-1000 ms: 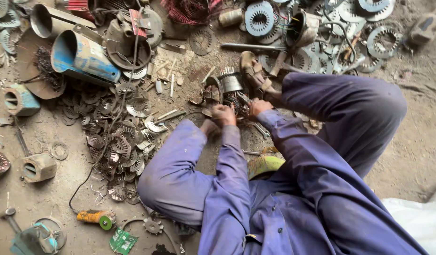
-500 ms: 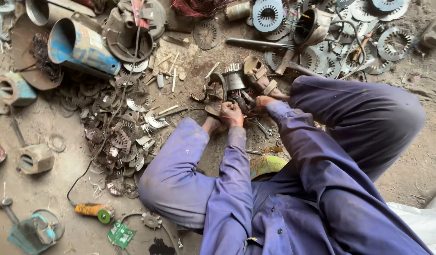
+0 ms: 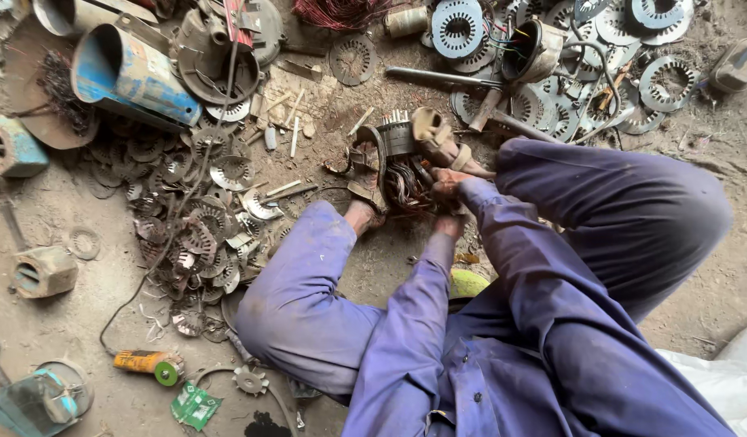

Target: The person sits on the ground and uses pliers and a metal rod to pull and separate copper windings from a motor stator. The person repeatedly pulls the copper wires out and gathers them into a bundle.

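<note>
Both hands, right hand (image 3: 448, 183) and left hand (image 3: 448, 226), gripped the copper wire bundle (image 3: 406, 182) in the motor core (image 3: 397, 137); pulling it free needed firm bracing.

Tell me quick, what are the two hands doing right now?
Left hand: mostly hidden behind its sleeve at the tangle of copper wire; grip cannot be told.
Right hand: closed on the copper wire of the motor part.

Dirt floor (image 3: 50, 320) strewn with metal laminations (image 3: 187, 235).
</note>
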